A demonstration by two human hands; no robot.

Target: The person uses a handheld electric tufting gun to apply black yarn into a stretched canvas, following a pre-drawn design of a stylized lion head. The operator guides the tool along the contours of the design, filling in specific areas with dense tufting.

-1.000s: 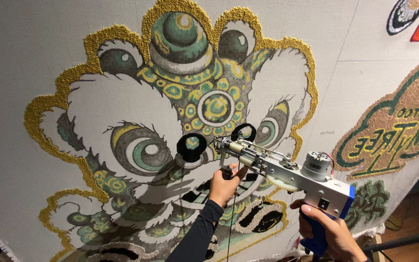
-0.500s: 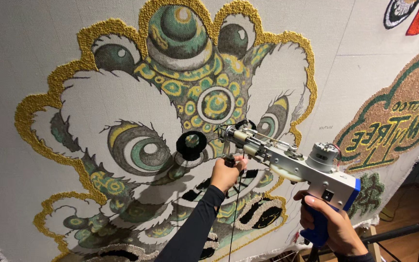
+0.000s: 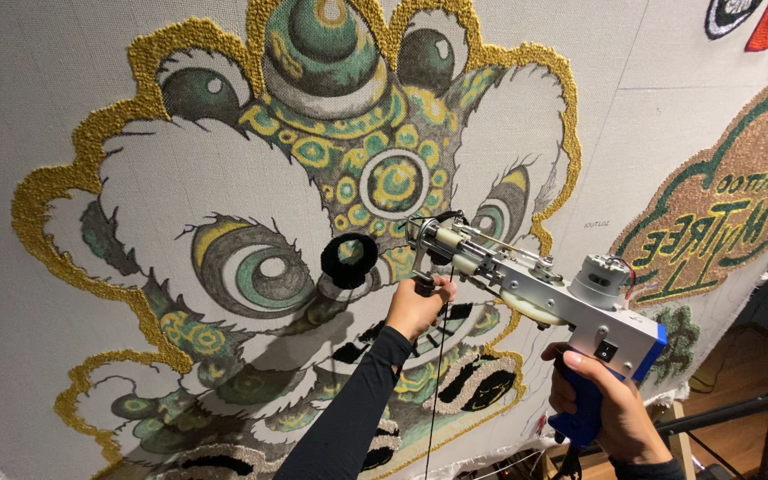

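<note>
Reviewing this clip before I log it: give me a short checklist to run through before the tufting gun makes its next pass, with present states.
1. Right hand wrapped round the blue grip of the tufting gun: ok.
2. Left hand on the front handle under the barrel: ok.
3. Gun tip at the cloth, beside the black tufted ring: ok; contact cannot tell.
4. Black yarn hanging free below the left hand, untangled: ok.
5. Yarn threaded through the needle: cannot tell.
6. Trigger pressed: cannot tell.
</note>
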